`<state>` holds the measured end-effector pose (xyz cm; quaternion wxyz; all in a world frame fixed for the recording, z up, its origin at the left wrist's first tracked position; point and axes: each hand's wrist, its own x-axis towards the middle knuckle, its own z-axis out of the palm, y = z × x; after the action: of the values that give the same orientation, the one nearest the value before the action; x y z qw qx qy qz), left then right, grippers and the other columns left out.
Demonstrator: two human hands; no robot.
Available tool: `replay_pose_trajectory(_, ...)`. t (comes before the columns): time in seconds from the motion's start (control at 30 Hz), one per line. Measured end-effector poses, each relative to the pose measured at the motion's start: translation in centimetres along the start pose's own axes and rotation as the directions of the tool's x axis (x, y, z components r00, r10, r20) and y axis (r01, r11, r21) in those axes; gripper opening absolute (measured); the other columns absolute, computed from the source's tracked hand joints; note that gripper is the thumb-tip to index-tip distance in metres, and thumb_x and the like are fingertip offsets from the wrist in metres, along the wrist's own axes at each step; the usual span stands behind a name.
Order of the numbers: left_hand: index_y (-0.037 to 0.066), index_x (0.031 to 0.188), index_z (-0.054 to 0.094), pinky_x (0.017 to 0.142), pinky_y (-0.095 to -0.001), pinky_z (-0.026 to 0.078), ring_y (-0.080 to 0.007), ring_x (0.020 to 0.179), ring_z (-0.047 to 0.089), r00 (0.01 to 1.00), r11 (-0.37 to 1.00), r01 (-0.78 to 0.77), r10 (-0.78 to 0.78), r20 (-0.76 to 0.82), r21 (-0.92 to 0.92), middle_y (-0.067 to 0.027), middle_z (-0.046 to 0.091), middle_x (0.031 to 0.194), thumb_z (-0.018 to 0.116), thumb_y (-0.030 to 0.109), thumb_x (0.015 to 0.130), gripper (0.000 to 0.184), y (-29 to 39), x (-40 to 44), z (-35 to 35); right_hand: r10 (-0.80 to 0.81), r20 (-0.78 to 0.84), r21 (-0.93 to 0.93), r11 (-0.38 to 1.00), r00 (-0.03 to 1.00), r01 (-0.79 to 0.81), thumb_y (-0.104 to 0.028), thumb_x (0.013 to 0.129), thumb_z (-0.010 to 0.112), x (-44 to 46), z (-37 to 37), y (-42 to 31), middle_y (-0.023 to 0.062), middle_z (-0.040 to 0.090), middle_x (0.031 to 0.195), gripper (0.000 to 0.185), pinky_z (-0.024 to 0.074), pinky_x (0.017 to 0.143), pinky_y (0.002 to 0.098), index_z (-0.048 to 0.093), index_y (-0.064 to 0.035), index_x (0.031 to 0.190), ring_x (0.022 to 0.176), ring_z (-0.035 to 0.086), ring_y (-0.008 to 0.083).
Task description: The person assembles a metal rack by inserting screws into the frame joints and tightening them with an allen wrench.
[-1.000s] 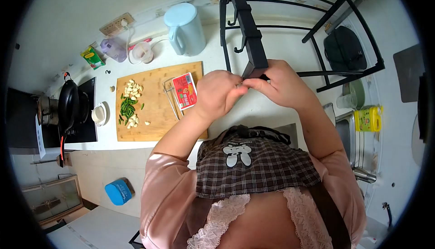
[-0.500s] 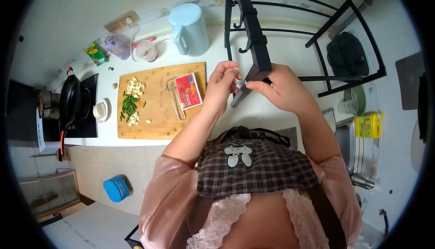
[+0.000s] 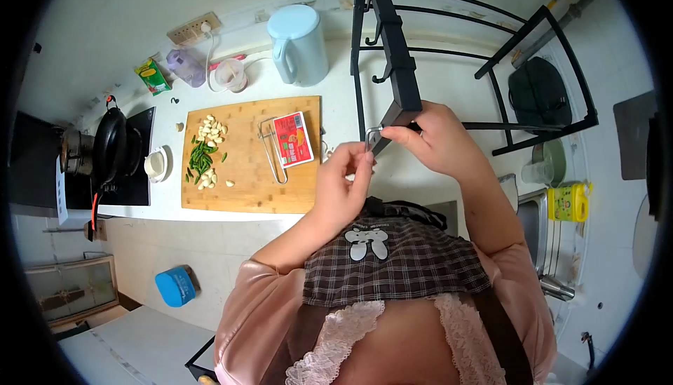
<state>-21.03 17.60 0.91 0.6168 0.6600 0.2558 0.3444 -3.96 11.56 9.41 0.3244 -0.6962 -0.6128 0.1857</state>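
Observation:
A black metal rack (image 3: 401, 80) with small hooks stands on the white counter, one end of its thick bar towards me. My right hand (image 3: 440, 139) is wrapped round that end, its thumb resting near the bar's tip. Between the thumb and fingers of my left hand (image 3: 342, 185) is a thin, bent silver hex key (image 3: 369, 136). The key's short end meets the bar's end beside my right thumb; whether it sits in a screw is too small to tell.
Left of my hands, a wooden cutting board (image 3: 259, 199) holds garlic cloves (image 3: 212, 130), green chillies (image 3: 202, 158), a wire handle (image 3: 273, 157) and a red-labelled package (image 3: 293, 139). Behind stands a light-blue kettle (image 3: 300, 48). A black wok (image 3: 110, 146) is far left, a sink (image 3: 534, 227) right.
My left hand has come down towards my body, and the hex key's long arm now points downward in its fingers. My right hand keeps its place on the rack.

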Motion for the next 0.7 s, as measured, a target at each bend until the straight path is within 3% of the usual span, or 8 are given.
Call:
replay_pose_trajectory(0.17,-0.003,0.105,0.055,0.068,-0.0207,0.049,-0.0092,0.075,0.062,1.000,0.963,0.010,-0.012,-0.008,-0.271,-0.0066,0.063,0.080,0.063,-0.001,0.085,0.022,3.6,-0.6,-0.5,0.000,0.001,0.070,0.998,1.000,0.000,-0.031,0.083,0.065,0.1,0.0,0.0,0.0130,0.066,0.085,0.027,0.0485,0.068,0.0363,0.066,-0.0057,0.092,0.076,0.062,0.0312)
replay_pose_trajectory(0.3,-0.003,0.103,0.058,0.069,-0.0236,0.051,-0.0131,0.078,0.063,0.986,0.990,-0.123,0.129,0.109,-0.065,-0.0097,0.066,0.088,0.063,0.000,0.085,0.019,3.7,1.7,-1.6,-0.027,0.003,0.127,0.992,1.000,0.027,-0.031,0.083,0.065,0.2,0.2,0.5,0.0135,0.066,0.084,0.027,0.0484,0.068,0.0366,0.066,-0.0055,0.093,0.076,0.062,0.0315)
replay_pose_trajectory(0.37,-0.003,0.099,0.061,0.068,-0.0235,0.050,-0.0116,0.077,0.063,0.926,0.907,-0.377,0.370,0.069,0.188,-0.0086,0.067,0.089,0.065,0.003,0.085,0.016,3.3,3.6,-2.1,-0.055,-0.015,0.090,0.994,0.998,0.056,-0.031,0.083,0.064,0.3,0.2,0.4,0.0136,0.066,0.084,0.028,0.0483,0.068,0.0365,0.066,-0.0054,0.093,0.076,0.062,0.0315)
replay_pose_trajectory(0.43,-0.001,0.100,0.062,0.064,-0.0206,0.047,-0.0102,0.075,0.061,0.936,0.923,-0.341,0.352,-0.031,0.179,-0.0056,0.066,0.087,0.065,0.007,0.085,0.018,2.6,6.2,-1.5,-0.079,-0.024,0.058,0.995,0.997,0.080,-0.032,0.084,0.064,0.3,0.1,0.0,0.0137,0.066,0.084,0.028,0.0482,0.068,0.0365,0.066,-0.0052,0.093,0.076,0.062,0.0316)
replay_pose_trajectory(0.5,0.000,0.100,0.063,0.065,-0.0226,0.047,-0.0081,0.075,0.059,0.998,0.993,0.056,-0.058,-0.020,-0.105,-0.0033,0.067,0.089,0.063,0.004,0.083,0.017,0.8,8.6,-1.4,0.053,0.064,-0.018,0.999,0.997,-0.052,-0.032,0.084,0.064,0.3,-0.4,-0.4,0.0141,0.066,0.083,0.029,0.0478,0.068,0.0372,0.066,-0.0050,0.093,0.075,0.062,0.0324)
replay_pose_trajectory(0.57,0.001,0.100,0.064,0.067,-0.0207,0.045,-0.0065,0.077,0.057,0.966,0.937,0.239,-0.203,0.161,-0.254,-0.0018,0.065,0.089,0.059,0.004,0.085,0.016,-1.7,9.0,-0.7,0.042,0.058,0.017,0.999,0.997,-0.043,-0.033,0.084,0.064,0.1,-0.1,-0.1,0.0143,0.066,0.082,0.029,0.0478,0.068,0.0372,0.066,-0.0050,0.094,0.074,0.062,0.0323)
replay_pose_trajectory(0.63,0.001,0.104,0.062,0.070,-0.0201,0.044,-0.0058,0.079,0.056,0.977,0.987,0.138,-0.123,0.172,-0.080,-0.0010,0.064,0.086,0.055,0.006,0.090,0.016,-1.9,6.8,-0.1,0.029,0.052,0.042,0.999,0.998,-0.031,-0.033,0.084,0.064,0.6,-0.6,0.1,0.0146,0.066,0.082,0.030,0.0477,0.067,0.0372,0.066,-0.0051,0.094,0.074,0.062,0.0322)
replay_pose_trajectory(0.7,-0.001,0.104,0.061,0.071,-0.0209,0.045,-0.0079,0.082,0.057,0.992,0.976,0.087,-0.066,0.112,-0.197,-0.0027,0.063,0.092,0.052,0.005,0.092,0.016,-0.7,5.0,-0.4,0.010,0.041,0.063,0.998,0.999,-0.012,-0.033,0.084,0.064,0.4,-0.4,-0.3,0.0149,0.066,0.081,0.029,0.0477,0.066,0.0363,0.066,-0.0058,0.094,0.072,0.062,0.0315)
